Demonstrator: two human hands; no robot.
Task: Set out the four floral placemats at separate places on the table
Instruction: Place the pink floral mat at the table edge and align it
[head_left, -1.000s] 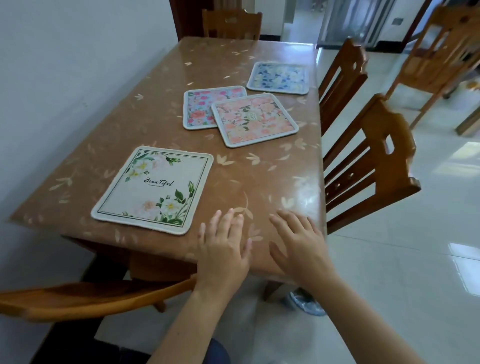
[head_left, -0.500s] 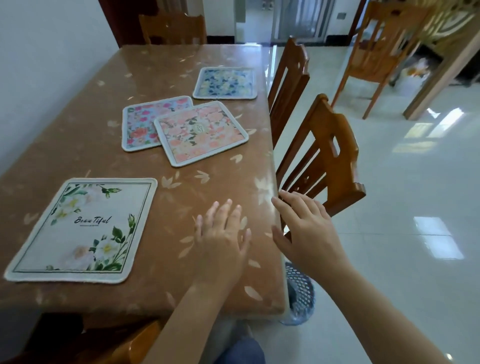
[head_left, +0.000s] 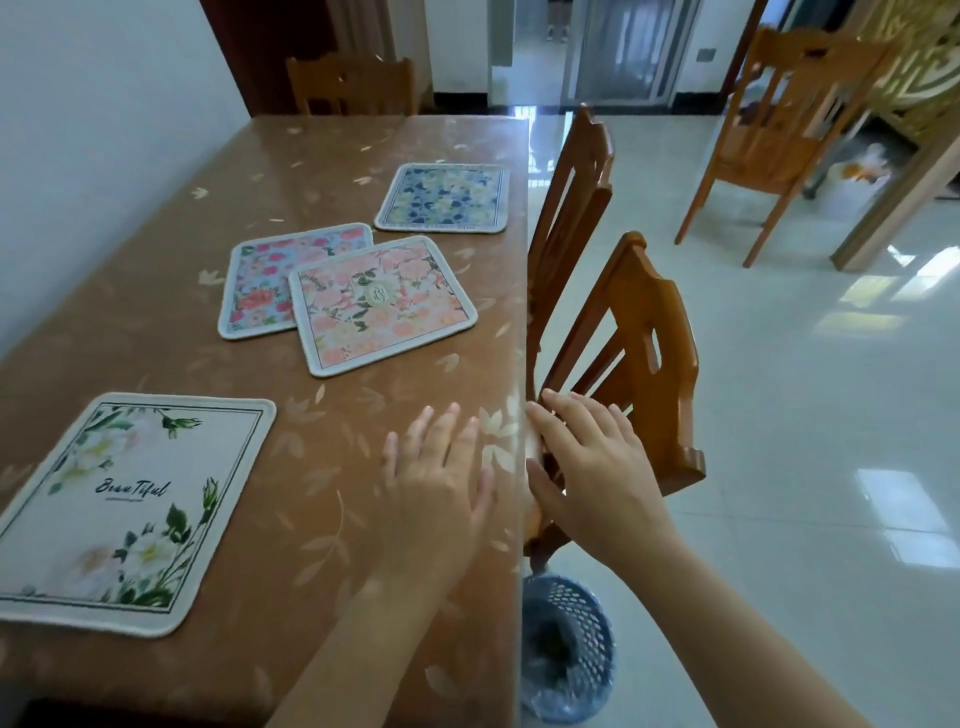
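Nearest the camera, the left hand lies palm down over the table close to its right edge, fingers straight and spread, holding nothing; whether the palm touches the surface cannot be told. Just beside it, apart from it by a narrow gap, the right hand reaches past the table edge with its fingers loosely extended in front of the backrest of the nearest chair; it grips nothing, and contact with the chair cannot be judged. Below that hand, a blue mesh wastebasket stands on the tiled floor against the table's side.

All 4 placemats lie flat on the table. The white "Beautiful" placemat sits alone at the near left, well apart from the others. Toward the middle, the peach floral placemat lies turned at an angle, and its left corner overlaps the pink-and-blue floral placemat, so these 2 share 1 spot. Farther on, near the right edge, the blue floral placemat lies by itself, close to the peach one but not touching.

A second chair is tucked against the right side beyond the first, a third chair stands at the far end, and a fourth chair stands away on the floor to the right.
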